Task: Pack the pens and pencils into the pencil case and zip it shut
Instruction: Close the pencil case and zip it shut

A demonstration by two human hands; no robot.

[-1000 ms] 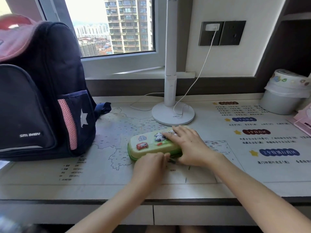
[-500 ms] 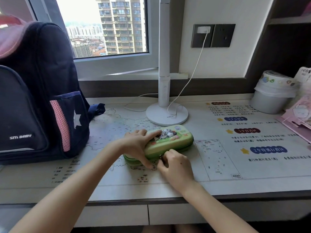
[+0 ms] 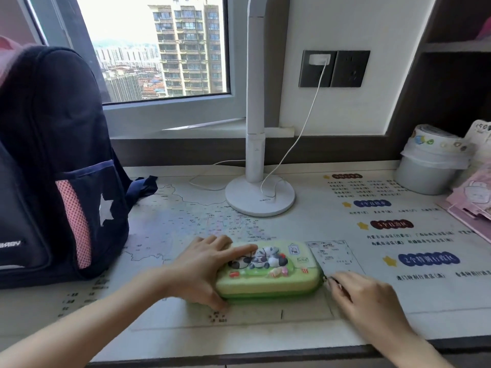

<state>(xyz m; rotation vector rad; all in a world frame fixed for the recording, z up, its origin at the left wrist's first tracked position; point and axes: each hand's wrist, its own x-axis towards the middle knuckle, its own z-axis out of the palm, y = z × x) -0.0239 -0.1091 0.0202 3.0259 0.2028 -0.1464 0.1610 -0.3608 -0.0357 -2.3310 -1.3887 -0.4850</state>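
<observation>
A green pencil case [image 3: 271, 277] with a panda picture on its lid lies flat on the desk mat, lid down and closed. My left hand [image 3: 204, 266] clasps its left end, fingers over the lid and thumb along the front edge. My right hand [image 3: 364, 296] pinches the small zip pull [image 3: 327, 279] at the case's right corner. No pens or pencils show outside the case.
A dark backpack [image 3: 53, 166] stands at the left. A white desk lamp [image 3: 259, 195] with its cable sits behind the case. A white lidded tub [image 3: 430, 163] and pink packets [image 3: 473, 197] are at the right. The desk's front edge [image 3: 239, 354] runs close below my hands.
My right hand has slid the zip pull from the front middle of the case to its right corner. My left hand has stayed on the left end.
</observation>
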